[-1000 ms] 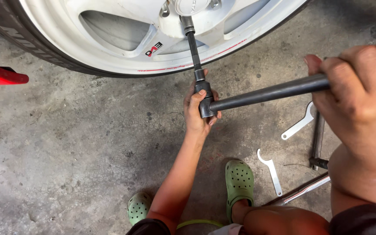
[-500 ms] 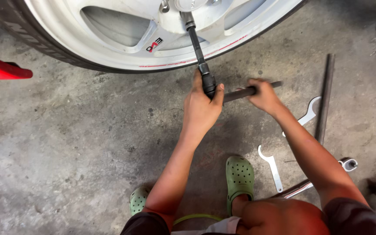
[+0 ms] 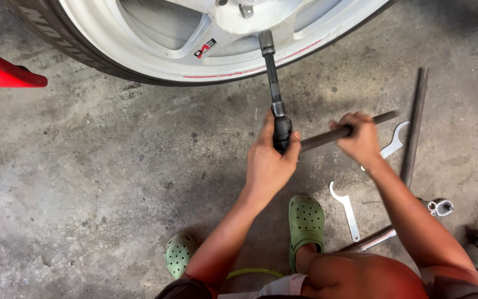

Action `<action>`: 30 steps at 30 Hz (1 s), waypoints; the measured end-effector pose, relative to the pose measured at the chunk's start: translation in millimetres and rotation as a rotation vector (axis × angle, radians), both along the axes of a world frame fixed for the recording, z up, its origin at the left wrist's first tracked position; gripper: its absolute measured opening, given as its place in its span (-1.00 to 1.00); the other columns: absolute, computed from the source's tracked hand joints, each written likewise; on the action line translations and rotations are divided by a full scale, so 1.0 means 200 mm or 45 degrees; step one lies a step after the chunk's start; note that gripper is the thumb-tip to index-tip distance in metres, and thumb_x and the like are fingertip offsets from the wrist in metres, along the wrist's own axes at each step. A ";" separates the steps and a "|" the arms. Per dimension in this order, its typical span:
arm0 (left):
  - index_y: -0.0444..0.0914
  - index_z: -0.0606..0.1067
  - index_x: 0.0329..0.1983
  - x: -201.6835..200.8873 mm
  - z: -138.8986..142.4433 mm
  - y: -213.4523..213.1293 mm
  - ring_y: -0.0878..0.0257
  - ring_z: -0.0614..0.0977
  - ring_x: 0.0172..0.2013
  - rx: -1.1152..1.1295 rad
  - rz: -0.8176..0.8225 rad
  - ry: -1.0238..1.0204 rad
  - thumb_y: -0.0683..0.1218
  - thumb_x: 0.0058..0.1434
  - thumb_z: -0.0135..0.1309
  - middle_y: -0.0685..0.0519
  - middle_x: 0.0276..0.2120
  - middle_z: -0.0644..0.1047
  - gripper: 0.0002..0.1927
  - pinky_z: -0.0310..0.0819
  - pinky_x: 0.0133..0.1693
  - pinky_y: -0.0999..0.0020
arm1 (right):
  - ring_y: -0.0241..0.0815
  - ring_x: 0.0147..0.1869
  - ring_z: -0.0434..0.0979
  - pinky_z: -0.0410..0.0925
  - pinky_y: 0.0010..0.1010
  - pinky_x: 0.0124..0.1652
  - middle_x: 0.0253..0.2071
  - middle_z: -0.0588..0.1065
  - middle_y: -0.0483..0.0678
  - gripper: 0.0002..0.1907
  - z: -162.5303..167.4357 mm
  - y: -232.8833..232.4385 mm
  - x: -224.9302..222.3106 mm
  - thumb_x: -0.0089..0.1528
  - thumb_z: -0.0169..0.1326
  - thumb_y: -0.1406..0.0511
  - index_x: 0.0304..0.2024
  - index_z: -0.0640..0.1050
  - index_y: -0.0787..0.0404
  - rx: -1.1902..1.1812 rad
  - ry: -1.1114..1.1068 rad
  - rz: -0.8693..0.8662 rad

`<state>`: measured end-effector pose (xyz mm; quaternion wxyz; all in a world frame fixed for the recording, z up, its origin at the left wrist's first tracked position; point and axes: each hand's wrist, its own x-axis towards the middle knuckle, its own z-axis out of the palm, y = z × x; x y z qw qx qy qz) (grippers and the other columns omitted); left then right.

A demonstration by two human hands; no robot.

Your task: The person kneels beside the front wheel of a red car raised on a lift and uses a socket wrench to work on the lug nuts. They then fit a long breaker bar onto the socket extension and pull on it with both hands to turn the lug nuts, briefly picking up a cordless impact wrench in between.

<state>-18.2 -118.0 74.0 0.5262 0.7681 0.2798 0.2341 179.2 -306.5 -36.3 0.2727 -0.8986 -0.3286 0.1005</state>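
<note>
Steel breaker bar (image 3: 327, 134) sat engaged on the white wheel's (image 3: 283, 41) hub, my left hand (image 3: 271, 160) wrapped around its joint, right hand (image 3: 360, 138) closed on the handle; loosening looked unfinished.

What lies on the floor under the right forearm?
Under the right forearm, the concrete floor holds a hook-ended flat wrench, a long dark bar and a chrome tool. The arm covers the chrome tool's shaft and part of a second flat wrench.
</note>
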 end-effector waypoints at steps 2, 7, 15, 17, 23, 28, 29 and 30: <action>-0.36 0.25 0.44 0.01 -0.04 0.02 0.18 0.64 -0.57 -0.400 0.021 -0.069 -0.06 0.30 0.14 -0.08 -0.45 0.59 -0.32 0.54 -0.58 0.31 | -0.13 -0.29 0.32 0.25 -0.22 0.01 -0.55 0.40 -0.07 -0.65 0.14 -0.07 0.04 0.31 0.30 0.20 -0.52 0.52 0.12 -0.095 -0.206 0.000; -0.31 0.26 0.47 0.09 -0.10 0.10 0.31 0.56 -0.65 -0.878 0.058 -0.423 -0.16 0.31 0.11 0.01 -0.46 0.55 -0.35 0.39 -0.72 0.44 | -0.21 -0.11 0.32 0.17 -0.32 0.19 -0.39 0.45 -0.19 -0.75 0.56 -0.06 0.10 0.35 0.27 0.21 -0.40 0.52 0.07 -0.011 -1.020 0.033; -0.38 0.22 0.50 0.14 -0.18 0.13 0.18 0.56 -0.65 -1.276 -0.011 -0.815 -0.14 0.36 0.03 -0.13 -0.41 0.55 -0.36 0.33 -0.73 0.38 | -0.08 0.04 0.38 0.24 -0.27 0.10 -0.22 0.43 -0.12 -0.81 1.12 0.01 -0.08 0.27 0.33 0.41 -0.29 0.52 0.18 0.023 -1.412 0.210; -0.38 0.22 0.49 0.15 -0.18 0.14 0.17 0.56 -0.65 -1.342 -0.037 -0.862 -0.12 0.36 0.01 -0.15 -0.42 0.54 -0.35 0.31 -0.74 0.38 | -0.06 0.02 0.39 0.26 -0.29 0.02 -0.21 0.42 -0.10 -0.83 1.17 0.02 -0.11 0.26 0.31 0.44 -0.27 0.53 0.20 0.077 -1.323 0.238; -0.38 0.21 0.49 0.18 -0.15 0.14 0.20 0.56 -0.65 -1.520 -0.168 -0.970 -0.04 0.39 -0.03 -0.17 -0.40 0.54 -0.35 0.29 -0.73 0.43 | -0.07 0.01 0.41 0.29 -0.32 0.01 -0.21 0.44 -0.10 -0.85 1.26 0.04 -0.14 0.24 0.31 0.43 -0.28 0.55 0.20 0.123 -1.179 0.304; -0.38 0.17 0.52 0.17 -0.14 0.11 0.23 0.54 -0.64 -1.527 -0.165 -0.963 0.01 0.38 -0.05 -0.14 -0.40 0.52 -0.30 0.28 -0.72 0.45 | -0.09 0.01 0.43 0.31 -0.34 -0.01 -0.21 0.45 -0.10 -0.86 1.30 0.09 -0.13 0.23 0.32 0.43 -0.28 0.57 0.19 0.114 -1.189 0.364; -0.38 0.16 0.53 0.17 -0.14 0.11 0.23 0.54 -0.64 -1.523 -0.154 -0.963 0.02 0.37 -0.05 -0.13 -0.41 0.51 -0.29 0.28 -0.72 0.45 | -0.09 0.00 0.44 0.31 -0.35 -0.01 -0.21 0.45 -0.10 -0.87 1.31 0.10 -0.13 0.23 0.32 0.43 -0.28 0.58 0.19 0.109 -1.194 0.375; -0.37 0.15 0.53 0.16 -0.14 0.11 0.24 0.54 -0.64 -1.520 -0.140 -0.963 0.03 0.37 -0.05 -0.13 -0.41 0.51 -0.28 0.28 -0.73 0.46 | -0.09 0.00 0.44 0.32 -0.35 -0.02 -0.21 0.45 -0.10 -0.87 1.32 0.11 -0.14 0.23 0.32 0.43 -0.29 0.58 0.19 0.106 -1.201 0.385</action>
